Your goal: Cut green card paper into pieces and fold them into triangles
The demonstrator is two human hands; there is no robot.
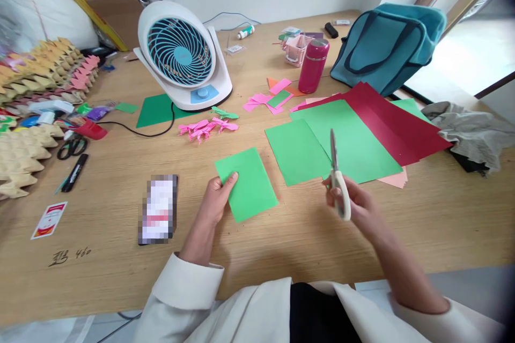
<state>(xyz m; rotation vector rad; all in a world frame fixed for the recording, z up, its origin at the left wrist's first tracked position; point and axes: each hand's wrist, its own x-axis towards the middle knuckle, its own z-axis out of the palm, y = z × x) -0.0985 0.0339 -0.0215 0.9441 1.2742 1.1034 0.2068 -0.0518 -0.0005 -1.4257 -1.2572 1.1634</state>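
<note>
My left hand grips a green sheet of paper by its left edge, the thumb lying on top. In my right hand is a pair of scissors with white handles, its blades pointing up and away from me. The blades look closed together. Beyond the scissors lie a medium green sheet and a larger light green sheet, which overlap. Dark red sheets stick out from behind the larger one.
A white fan stands at the back left. Pink cut paper pieces lie before it. A phone rests left of my left hand. A magenta flask and a teal bag stand at the back right. Black-handled scissors lie far left.
</note>
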